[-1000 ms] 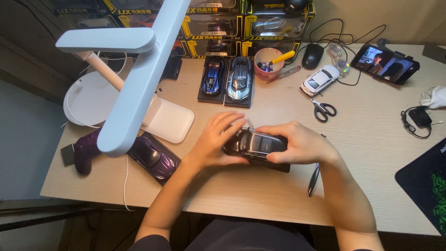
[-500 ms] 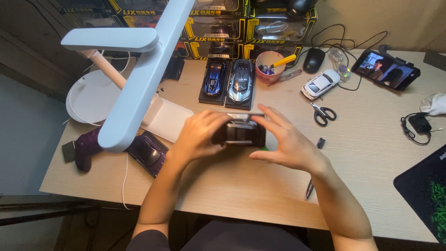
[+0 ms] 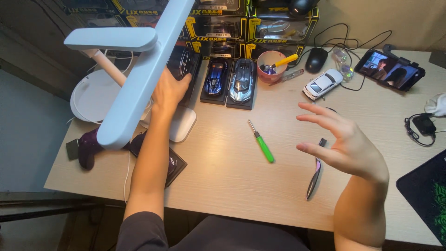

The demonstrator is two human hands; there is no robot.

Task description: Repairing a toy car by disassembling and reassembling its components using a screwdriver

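Our left hand [image 3: 169,90] clasped on a dark car [image 3: 182,65] behind the screwdriver [image 3: 261,142], right hand [image 3: 346,144] open, empty beside it.

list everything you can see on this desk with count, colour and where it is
model car on base: 1, dark, back left, under left hand
model cars on bases: 2, blue and silver-grey, back centre
toy car: 1, white, back right
screwdriver: 1, green handle, desk centre
cup: 1, pink, back centre
mouse: 1, black, back
phone: 1, screen lit, back right
desk lamp: 1, white, left
boxed cars: several, yellow-black, back edge
pen: 1, dark, right of centre
left hand: on dark car
right hand: open, empty, above desk
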